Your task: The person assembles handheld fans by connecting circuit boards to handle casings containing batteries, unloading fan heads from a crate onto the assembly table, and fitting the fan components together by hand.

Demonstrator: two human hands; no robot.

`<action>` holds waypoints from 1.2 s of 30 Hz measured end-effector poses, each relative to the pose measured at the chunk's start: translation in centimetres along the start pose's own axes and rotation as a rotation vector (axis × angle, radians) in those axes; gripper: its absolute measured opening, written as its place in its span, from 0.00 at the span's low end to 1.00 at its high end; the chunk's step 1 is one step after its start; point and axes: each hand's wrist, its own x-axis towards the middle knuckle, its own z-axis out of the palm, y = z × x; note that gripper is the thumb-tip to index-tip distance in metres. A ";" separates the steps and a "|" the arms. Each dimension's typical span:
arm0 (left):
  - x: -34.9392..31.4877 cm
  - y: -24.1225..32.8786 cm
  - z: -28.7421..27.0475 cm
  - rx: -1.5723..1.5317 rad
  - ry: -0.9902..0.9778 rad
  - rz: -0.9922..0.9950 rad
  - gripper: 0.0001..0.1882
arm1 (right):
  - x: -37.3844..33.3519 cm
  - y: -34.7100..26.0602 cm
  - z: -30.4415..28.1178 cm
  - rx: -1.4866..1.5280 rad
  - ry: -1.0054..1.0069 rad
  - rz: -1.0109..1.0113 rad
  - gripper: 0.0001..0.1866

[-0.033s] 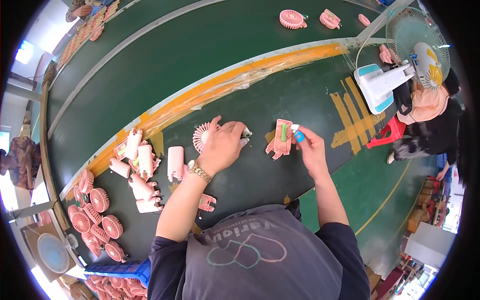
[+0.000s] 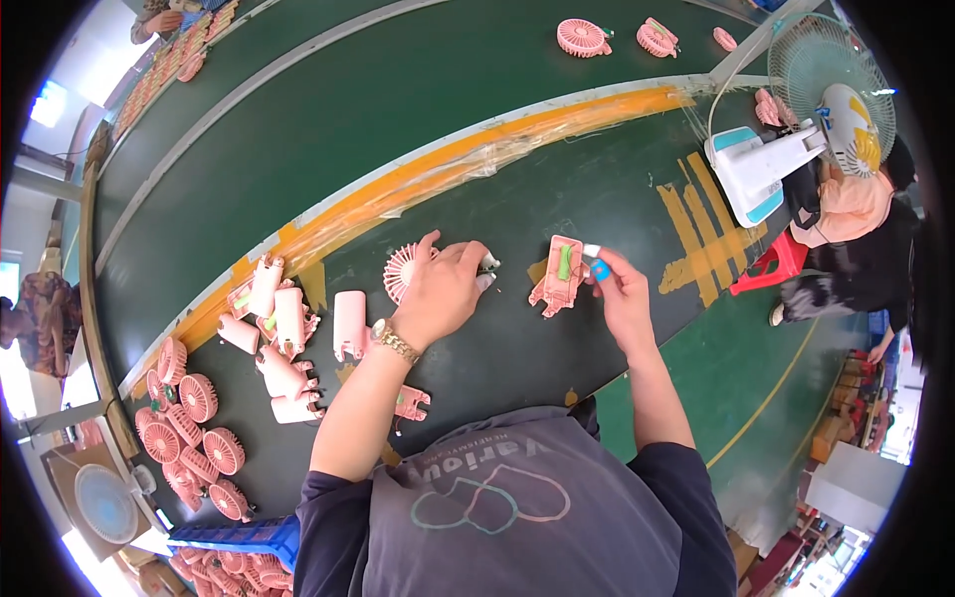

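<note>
A pink handle shell [image 2: 560, 289] lies on the dark table with its inside up and a green strip-shaped part [image 2: 565, 261] in it. Right beside its upper edge is my right hand [image 2: 625, 298], thumb and forefinger pinched close; blue tape wraps the thumb and a white cover the forefinger. Anything between those tips is too small to make out; thin dark wire shows near them. My left hand [image 2: 443, 294] rests palm down, partly over a round pink fan head [image 2: 400, 271]. Its fingers are apart, white covers on the thumb and forefinger tips, and nothing visible is held.
Left of my left arm lie several pink handle shells [image 2: 289, 320] and a heap of round pink fan heads [image 2: 198, 398]. A blue crate [image 2: 239, 535] of pink parts stands at the lower left. A yellow-taped rail [image 2: 398, 196] runs behind; a desk fan [image 2: 751, 177] stands far right.
My right hand has shifted slightly to the right, away from the green part in the handle shell. My left hand stays in place.
</note>
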 end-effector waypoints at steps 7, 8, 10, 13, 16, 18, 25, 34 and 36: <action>-0.1 0.5 -0.7 -0.046 -0.002 -0.032 0.13 | -0.5 0.0 -0.6 -0.376 0.133 -0.182 0.16; -0.2 0.5 -0.7 -0.040 0.000 -0.039 0.14 | -0.7 -0.5 -0.2 -0.335 0.072 -0.167 0.18; -0.2 0.5 -0.7 -0.044 -0.016 -0.052 0.14 | -1.0 -1.2 0.3 -0.291 0.014 -0.153 0.20; -0.2 0.5 -0.8 -0.053 -0.028 -0.064 0.14 | -0.8 -0.7 0.8 -0.384 -0.047 -0.312 0.19; -0.2 0.8 -1.0 -0.073 -0.010 -0.086 0.14 | -0.5 0.3 0.9 -0.518 -0.036 -0.325 0.16; -0.1 0.7 -1.0 -0.086 0.004 -0.109 0.14 | -0.8 -0.2 1.3 -0.320 -0.025 -0.251 0.13; -0.4 -0.3 -0.6 -0.048 0.070 -0.057 0.15 | -1.0 -2.1 0.5 0.013 -0.131 -0.119 0.09; -0.5 -0.3 -0.7 -0.044 0.080 -0.041 0.15 | -1.7 -0.5 -0.2 0.164 -0.161 0.082 0.15; -0.5 -0.3 -0.6 -0.048 0.104 -0.029 0.14 | -2.0 -0.2 -0.5 0.152 -0.185 0.081 0.17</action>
